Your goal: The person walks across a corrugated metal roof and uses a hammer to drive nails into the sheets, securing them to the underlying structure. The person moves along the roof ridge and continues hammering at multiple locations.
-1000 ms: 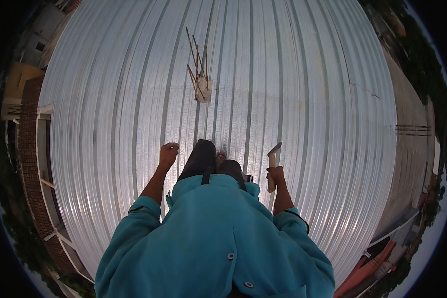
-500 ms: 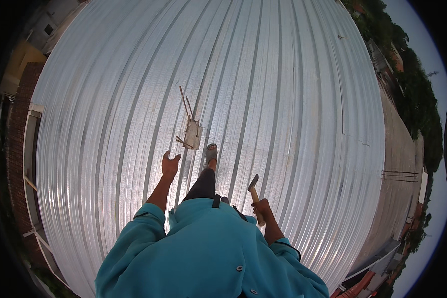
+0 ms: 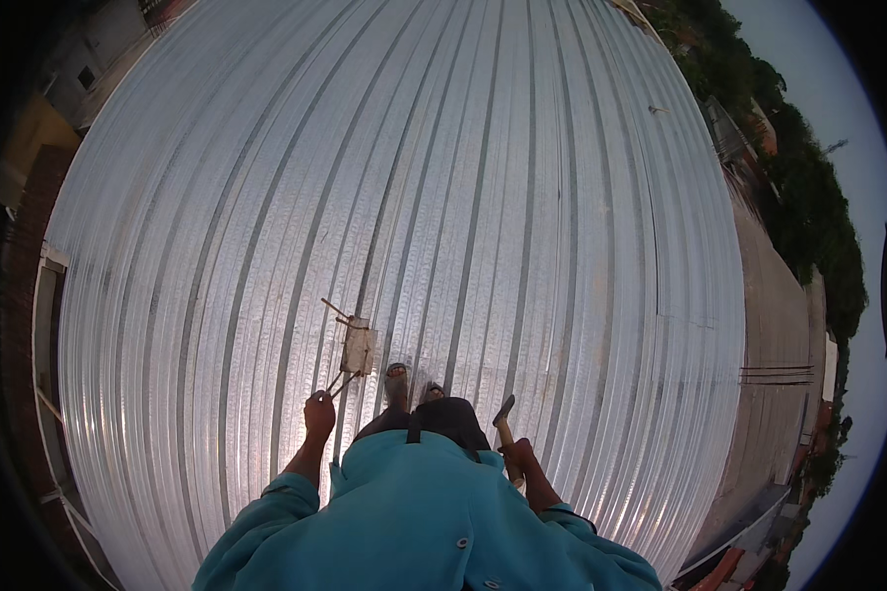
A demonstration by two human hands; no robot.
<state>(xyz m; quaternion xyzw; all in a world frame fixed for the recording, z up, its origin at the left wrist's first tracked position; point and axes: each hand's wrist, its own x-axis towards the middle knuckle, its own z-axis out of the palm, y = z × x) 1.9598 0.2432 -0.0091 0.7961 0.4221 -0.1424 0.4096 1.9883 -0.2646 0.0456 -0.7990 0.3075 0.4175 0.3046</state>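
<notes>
Out of the metal roof stands a small concrete stub (image 3: 359, 351) with thin rusty rebar rods (image 3: 337, 309) sticking out of it. My left hand (image 3: 318, 414) is at the near rods, its fingers curled at their ends; the exact grip is small and hard to make out. Wrapped round the wooden handle of a hammer (image 3: 504, 422) is my right hand (image 3: 518, 455), with the dark hammer head pointing up and away from me. Both my feet (image 3: 396, 385) are on the sheeting just behind the stub.
Ribbed, shiny metal sheeting (image 3: 503, 197) spreads all around me. A brick wall (image 3: 15, 325) runs past its left edge. Beyond the right edge lie a grey slab (image 3: 779, 295), several dark rods (image 3: 777, 375) and trees (image 3: 808, 217). A small object (image 3: 657, 109) lies far right.
I have stepped forward, so the stub is closer and my second foot shows. My left hand has gone from open beside the stub to its near rods. The hammer stays in my right hand.
</notes>
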